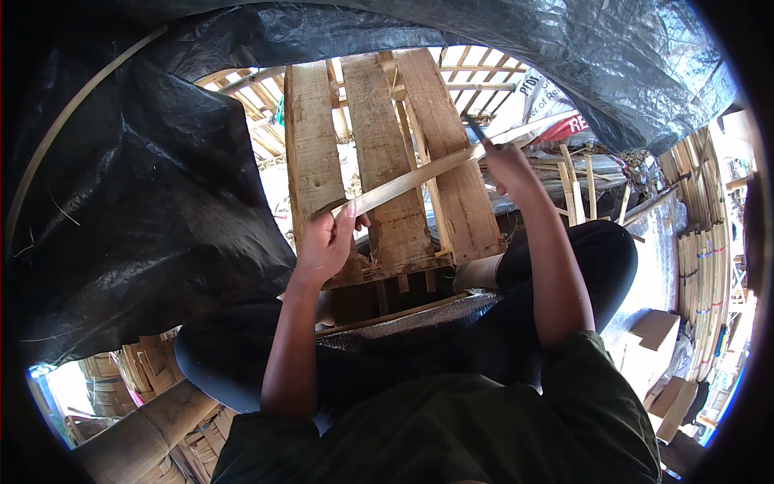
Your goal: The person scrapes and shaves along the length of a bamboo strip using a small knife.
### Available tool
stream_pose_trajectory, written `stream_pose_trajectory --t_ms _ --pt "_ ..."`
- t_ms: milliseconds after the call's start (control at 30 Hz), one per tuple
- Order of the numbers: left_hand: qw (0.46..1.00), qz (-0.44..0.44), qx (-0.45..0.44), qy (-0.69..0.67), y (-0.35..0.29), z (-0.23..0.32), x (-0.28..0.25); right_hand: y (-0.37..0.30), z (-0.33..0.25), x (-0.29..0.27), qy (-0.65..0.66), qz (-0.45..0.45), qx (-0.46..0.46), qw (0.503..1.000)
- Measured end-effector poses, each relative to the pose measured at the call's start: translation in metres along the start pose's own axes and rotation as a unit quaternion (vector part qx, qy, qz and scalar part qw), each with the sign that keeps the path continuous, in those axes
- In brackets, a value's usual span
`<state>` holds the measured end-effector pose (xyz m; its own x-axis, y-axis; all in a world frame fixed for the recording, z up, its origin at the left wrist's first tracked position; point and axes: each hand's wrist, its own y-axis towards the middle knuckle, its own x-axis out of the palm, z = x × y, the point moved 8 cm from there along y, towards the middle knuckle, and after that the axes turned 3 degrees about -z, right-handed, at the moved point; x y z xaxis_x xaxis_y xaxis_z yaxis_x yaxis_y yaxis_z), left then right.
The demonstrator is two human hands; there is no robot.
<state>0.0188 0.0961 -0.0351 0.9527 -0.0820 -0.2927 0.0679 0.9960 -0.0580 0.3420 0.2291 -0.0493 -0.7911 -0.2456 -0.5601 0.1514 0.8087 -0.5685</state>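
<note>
A long pale bamboo strip (411, 179) lies slantwise above a slatted wooden bench (385, 137), rising from lower left to upper right. My left hand (324, 244) is closed round its near end, thumb along the top. Farther right, my right hand (509, 171) is closed on a knife (474, 127) whose dark, narrow blade points up and left, across the strip. The knife's handle is mostly hidden in my fist. Whether the blade's edge touches the bamboo, I cannot tell.
Black plastic sheeting (153, 218) hangs on the left, and grey sheeting (597, 56) droops over the far right. Several short bamboo pieces (568, 189) stand beyond my right knee. Bundled strips (701, 266) are stacked at the right. A thick bamboo pole (145, 431) lies lower left.
</note>
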Motion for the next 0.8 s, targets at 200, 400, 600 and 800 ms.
stream_pose_trajectory --t_ms 200,400,600,800 --pt "0.996 0.035 0.034 -0.069 -0.003 0.01 -0.008 -0.014 0.004 0.028 0.077 -0.145 0.02 0.986" --pt "0.995 0.033 0.021 -0.089 0.0 0.008 -0.009 -0.019 0.005 0.04 0.131 -0.108 0.022 0.985" --pt "1.0 0.019 0.002 -0.014 0.001 0.0 -0.006 -0.016 0.01 0.022 0.073 0.052 -0.055 0.994" --pt "0.997 0.035 0.056 -0.026 0.005 0.014 -0.005 0.02 0.037 -0.006 0.179 0.065 -0.003 0.982"
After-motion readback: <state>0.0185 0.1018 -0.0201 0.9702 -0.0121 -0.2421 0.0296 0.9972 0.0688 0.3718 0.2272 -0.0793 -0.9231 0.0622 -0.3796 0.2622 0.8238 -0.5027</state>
